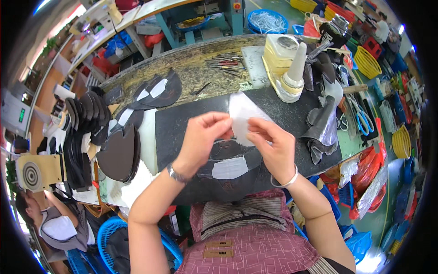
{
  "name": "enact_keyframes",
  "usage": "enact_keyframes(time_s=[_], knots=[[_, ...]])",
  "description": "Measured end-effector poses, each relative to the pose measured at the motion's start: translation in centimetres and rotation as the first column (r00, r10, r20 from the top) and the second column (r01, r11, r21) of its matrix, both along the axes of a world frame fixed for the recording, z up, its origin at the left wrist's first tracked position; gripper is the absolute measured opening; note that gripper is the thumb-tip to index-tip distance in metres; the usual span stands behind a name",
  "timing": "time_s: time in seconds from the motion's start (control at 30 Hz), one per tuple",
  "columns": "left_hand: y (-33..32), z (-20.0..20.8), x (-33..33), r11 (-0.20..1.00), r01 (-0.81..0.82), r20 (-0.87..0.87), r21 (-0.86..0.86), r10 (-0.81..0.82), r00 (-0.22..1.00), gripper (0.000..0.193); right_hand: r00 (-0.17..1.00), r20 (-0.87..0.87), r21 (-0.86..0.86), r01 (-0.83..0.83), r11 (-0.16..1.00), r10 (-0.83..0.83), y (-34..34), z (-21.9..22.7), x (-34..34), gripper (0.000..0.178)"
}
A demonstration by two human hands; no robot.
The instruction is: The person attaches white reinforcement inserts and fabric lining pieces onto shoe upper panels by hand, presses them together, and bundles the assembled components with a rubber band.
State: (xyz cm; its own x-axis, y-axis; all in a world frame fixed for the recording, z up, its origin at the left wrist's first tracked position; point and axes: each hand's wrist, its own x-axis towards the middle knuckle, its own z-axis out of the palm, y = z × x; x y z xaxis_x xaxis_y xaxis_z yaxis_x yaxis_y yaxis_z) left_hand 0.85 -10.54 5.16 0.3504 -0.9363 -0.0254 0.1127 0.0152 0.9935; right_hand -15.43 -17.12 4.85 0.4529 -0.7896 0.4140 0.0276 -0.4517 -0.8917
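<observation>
Between my two hands is a thin white sheet piece [246, 112], raised above the black work mat [182, 114]. My left hand [203, 137] pinches its left edge between thumb and fingertips. On the other side my right hand [273, 144] grips the lower right edge with thumb and forefinger. Right below them a dark leather shoe-upper piece [251, 171] lies flat on the mat, near my apron. A white patch [229, 168] sits on the middle of that upper. The fingertips hide part of the sheet's edges.
Stacked dark leather pieces [116, 155] lie at the left. Pens and small tools [226, 64] rest at the far side. A cream machine with a pale cone [297, 64] stands far right, near grey leather [321, 123] and blue-handled scissors [363, 121]. Another person [59, 223] sits lower left.
</observation>
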Motion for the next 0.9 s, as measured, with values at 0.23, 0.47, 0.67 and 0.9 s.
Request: enact_keyframes(time_s=[0.23, 0.47, 0.67, 0.9], knots=[[3.3, -0.8, -3.2, 0.98, -0.017, 0.409, -0.197, 0.098, 0.907, 0.009, 0.934, -0.286, 0.025, -0.214, 0.976, 0.212, 0.7, 1.8, -1.4, 0.016], [4.5, -3.0, -4.1, 0.988, 0.11, -0.552, -0.106, -0.151, 0.82, 0.013, 0.947, 0.189, 0.648, -0.32, 0.691, 0.261, 2.1, -0.8, -2.8, 0.017], [5.7, -3.0, -6.0, 0.983, 0.019, 0.192, -0.182, 0.016, 0.981, 0.013, 0.958, -0.277, -0.156, -0.128, 0.979, 0.081, 4.2, 0.4, -3.8, 0.013], [6.1, -3.7, -7.8, 0.995, -0.023, -0.471, -0.098, -0.026, 0.882, 0.014, 0.977, 0.045, 0.492, -0.204, 0.847, 0.209, 4.6, -2.0, -5.2, 0.012]])
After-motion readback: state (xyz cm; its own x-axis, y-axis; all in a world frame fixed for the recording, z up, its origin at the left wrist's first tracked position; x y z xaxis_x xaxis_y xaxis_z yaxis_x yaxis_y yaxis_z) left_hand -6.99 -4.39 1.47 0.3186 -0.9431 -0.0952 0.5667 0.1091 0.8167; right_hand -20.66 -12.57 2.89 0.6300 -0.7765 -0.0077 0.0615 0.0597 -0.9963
